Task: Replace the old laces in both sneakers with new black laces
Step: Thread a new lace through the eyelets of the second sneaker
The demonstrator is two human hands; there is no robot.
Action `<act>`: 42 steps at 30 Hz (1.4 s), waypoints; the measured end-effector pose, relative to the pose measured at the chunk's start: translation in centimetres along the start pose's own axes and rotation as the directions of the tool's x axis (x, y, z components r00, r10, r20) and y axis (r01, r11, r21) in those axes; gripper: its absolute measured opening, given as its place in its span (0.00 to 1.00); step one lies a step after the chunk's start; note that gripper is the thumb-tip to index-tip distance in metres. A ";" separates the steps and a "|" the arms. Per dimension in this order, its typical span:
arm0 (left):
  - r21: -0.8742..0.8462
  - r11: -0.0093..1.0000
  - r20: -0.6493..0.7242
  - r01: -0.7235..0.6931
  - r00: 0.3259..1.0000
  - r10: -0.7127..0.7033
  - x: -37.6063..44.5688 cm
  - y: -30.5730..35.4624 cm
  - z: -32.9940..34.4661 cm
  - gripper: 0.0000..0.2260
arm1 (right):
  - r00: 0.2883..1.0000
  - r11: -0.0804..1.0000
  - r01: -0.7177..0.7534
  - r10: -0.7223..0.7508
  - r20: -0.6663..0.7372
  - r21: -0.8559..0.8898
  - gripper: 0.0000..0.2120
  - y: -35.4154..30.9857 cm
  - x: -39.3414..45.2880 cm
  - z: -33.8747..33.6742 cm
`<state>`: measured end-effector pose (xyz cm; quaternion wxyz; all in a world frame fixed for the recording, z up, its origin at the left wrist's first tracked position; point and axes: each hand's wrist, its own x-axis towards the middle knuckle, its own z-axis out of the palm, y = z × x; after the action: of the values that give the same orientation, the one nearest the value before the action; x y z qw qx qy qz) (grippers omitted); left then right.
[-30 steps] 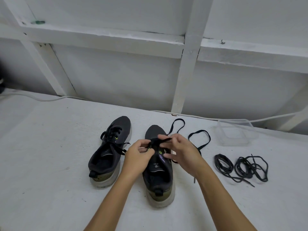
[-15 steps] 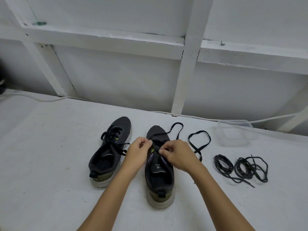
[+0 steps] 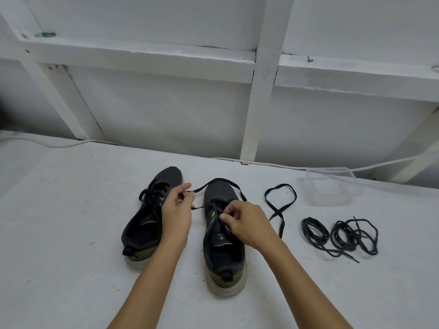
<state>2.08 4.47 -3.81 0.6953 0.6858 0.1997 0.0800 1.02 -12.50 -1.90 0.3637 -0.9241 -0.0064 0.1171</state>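
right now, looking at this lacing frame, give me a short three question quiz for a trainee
1. True or false: the left hand pinches a black lace that loops over the toe of the right-side sneaker.
2. Multiple choice: where do the two coiled lace bundles lie? A) inside the clear container B) on the surface, right of the sneakers C) on the left-side sneaker
3. Fill in: the right hand works over the ____ of the right-side sneaker.

Key: 1 true. 2 B; the clear container sits farther back, and the left-side sneaker carries only its own lacing. 3 eyelet area, at the tongue.
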 end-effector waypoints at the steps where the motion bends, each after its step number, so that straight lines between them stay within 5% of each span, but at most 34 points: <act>1: 0.108 0.994 0.018 0.016 1.000 -0.018 0.0 -0.2 0.1 0.10 | 1.000 1.000 0.004 -0.004 0.007 -0.021 0.05 -0.1 0.1 0.1; 4: 0.316 0.946 0.173 0.071 0.976 -0.131 -0.7 -1.2 0.6 0.13 | 0.999 0.996 0.033 -0.032 0.018 -0.079 0.05 -0.2 0.2 0.2; 7: 0.288 0.953 0.327 0.099 0.925 -0.195 -2.0 -1.8 0.4 0.33 | 0.999 0.999 0.027 -0.027 0.032 0.022 0.07 0.0 0.2 -0.5; 10: 0.321 0.946 0.325 0.050 0.932 -0.160 -2.0 -2.1 0.5 0.36 | 0.998 0.982 -0.011 -0.001 0.065 0.188 0.07 0.0 0.0 -1.1; 14: 0.340 0.940 0.275 0.029 0.953 -0.130 -2.6 -2.0 0.8 0.29 | 0.999 0.811 -0.026 0.041 -0.013 0.584 0.11 -0.7 -0.3 -2.8; 18: 0.297 0.954 0.274 0.049 0.952 -0.135 -3.1 -2.0 1.3 0.27 | 0.997 0.425 0.005 0.062 -0.034 0.905 0.13 -0.7 -0.6 -3.8; 19: 0.281 0.958 0.273 0.055 0.953 -0.135 -3.2 -2.0 1.5 0.28 | 0.996 0.404 -0.011 0.085 -0.025 0.915 0.13 -0.5 -0.7 -4.0; 21: 0.255 0.964 0.241 0.071 0.961 -0.134 -3.4 -2.2 1.7 0.28 | 0.989 0.614 -0.065 0.146 -0.033 0.786 0.11 0.0 -0.7 -4.1; 24: 0.191 0.973 0.168 0.126 0.973 -0.159 -3.5 -2.5 1.8 0.26 | 0.991 0.938 -0.085 0.114 -0.066 0.337 0.10 0.4 -0.7 -3.3; 29: 0.186 0.968 0.136 0.166 0.972 -0.193 -3.6 -2.2 1.8 0.33 | 0.999 0.999 -0.030 0.032 0.039 -0.038 0.04 -0.6 -0.2 -2.1; 31: 0.203 0.965 0.136 0.168 0.971 -0.198 -3.5 -2.4 1.8 0.33 | 0.993 0.994 0.012 -0.024 0.115 0.106 0.07 -1.0 -0.3 -3.1; 32: 0.212 0.963 0.134 0.165 0.971 -0.195 -3.5 -2.4 1.8 0.32 | 0.982 0.948 0.001 -0.061 0.176 0.319 0.09 -1.2 -0.6 -3.7; 34: 0.207 0.963 0.126 0.170 0.972 -0.199 -3.4 -2.4 1.9 0.30 | 0.968 0.647 -0.054 -0.152 0.199 0.761 0.14 -1.3 -1.0 -5.0; 36: 0.199 0.963 0.127 0.181 0.970 -0.208 -3.4 -2.5 1.9 0.28 | 0.974 0.376 -0.082 -0.165 0.154 0.923 0.12 -0.8 -1.2 -6.1; 37: 0.196 0.964 0.128 0.181 0.970 -0.208 -3.4 -2.4 2.0 0.27 | 0.979 0.335 -0.091 -0.142 0.146 0.938 0.10 -0.6 -1.2 -6.2; 42: 0.223 0.966 0.160 0.133 0.972 -0.170 -3.6 -2.1 2.0 0.23 | 0.979 0.601 -0.206 0.121 0.166 0.772 0.10 0.1 -0.1 -3.7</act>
<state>-0.74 1.19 -5.28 0.6378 0.7426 0.1964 -0.0566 1.76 -15.03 0.64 0.7179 -0.6616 0.1125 0.1852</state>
